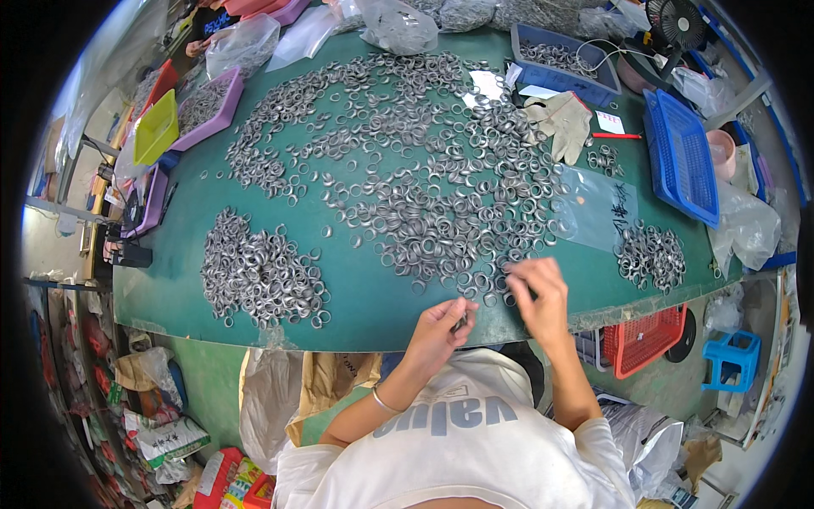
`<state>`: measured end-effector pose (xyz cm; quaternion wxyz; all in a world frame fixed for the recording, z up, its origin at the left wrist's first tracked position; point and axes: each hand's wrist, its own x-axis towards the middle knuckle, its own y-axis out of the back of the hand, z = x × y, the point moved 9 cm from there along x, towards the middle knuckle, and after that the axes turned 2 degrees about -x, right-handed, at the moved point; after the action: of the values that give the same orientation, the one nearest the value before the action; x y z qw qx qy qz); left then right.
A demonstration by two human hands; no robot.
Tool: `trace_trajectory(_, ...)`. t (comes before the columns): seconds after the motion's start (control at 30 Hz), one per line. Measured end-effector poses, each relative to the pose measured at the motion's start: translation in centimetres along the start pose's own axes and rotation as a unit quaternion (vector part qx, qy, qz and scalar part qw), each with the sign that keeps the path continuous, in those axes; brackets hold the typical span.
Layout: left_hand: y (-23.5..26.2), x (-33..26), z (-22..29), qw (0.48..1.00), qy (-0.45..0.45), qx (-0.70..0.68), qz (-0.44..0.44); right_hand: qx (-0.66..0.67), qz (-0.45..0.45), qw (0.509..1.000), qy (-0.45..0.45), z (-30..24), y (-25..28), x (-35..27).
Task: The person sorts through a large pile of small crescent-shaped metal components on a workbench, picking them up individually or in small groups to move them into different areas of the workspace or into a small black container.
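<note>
Many small grey metal rings (424, 225) are spread over the green table (178, 280). Just off the table's near edge, my left hand (439, 329) is closed, thumb against the fingers, around at least one metal ring (460, 323). To its right, my right hand (541, 293) hovers over the near fringe of the spread, fingers bent toward the rings. It is smeared by motion, so whether a ring sits at its fingertips cannot be seen. Separate heaps of rings lie at the left (259, 267) and at the right (650, 257).
A blue bin (566, 83) of rings stands at the back, near a work glove (561, 123). Blue baskets (681, 157) are stacked at right; a purple tray (208, 110) and a yellow-green one (157, 129) stand at left. A clear bag (593, 206) lies flat. Below are a red crate (646, 341) and a blue stool (732, 360).
</note>
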<state>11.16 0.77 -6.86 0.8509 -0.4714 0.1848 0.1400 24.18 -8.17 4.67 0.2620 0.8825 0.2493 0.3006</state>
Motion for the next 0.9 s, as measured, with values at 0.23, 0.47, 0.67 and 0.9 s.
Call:
trace_trajectory(0.23, -1.0, -0.5, 0.0, 0.998, 0.029, 0.027, 0.045, -0.108, 0.048, 0.993, -0.016, 3.5, 0.0, 0.3)
trace_trajectory(0.47, -2.0, -0.3, 0.2, 0.997, -0.011, 0.054, 0.058, 0.359, -0.194, 0.857, -0.315, 3.1, -5.7, -5.9)
trace_trajectory(0.67, -1.9, -0.6, 0.5, 0.995, 0.005, 0.087, 0.043, 0.233, -0.113, 0.936, -0.238, 3.3, -2.8, -2.5)
trace_trajectory(0.9, -2.9, -1.1, 1.1, 0.998, -0.017, 0.05, 0.031, -0.162, -0.092, 0.982, -0.009, 2.6, -2.1, 1.4)
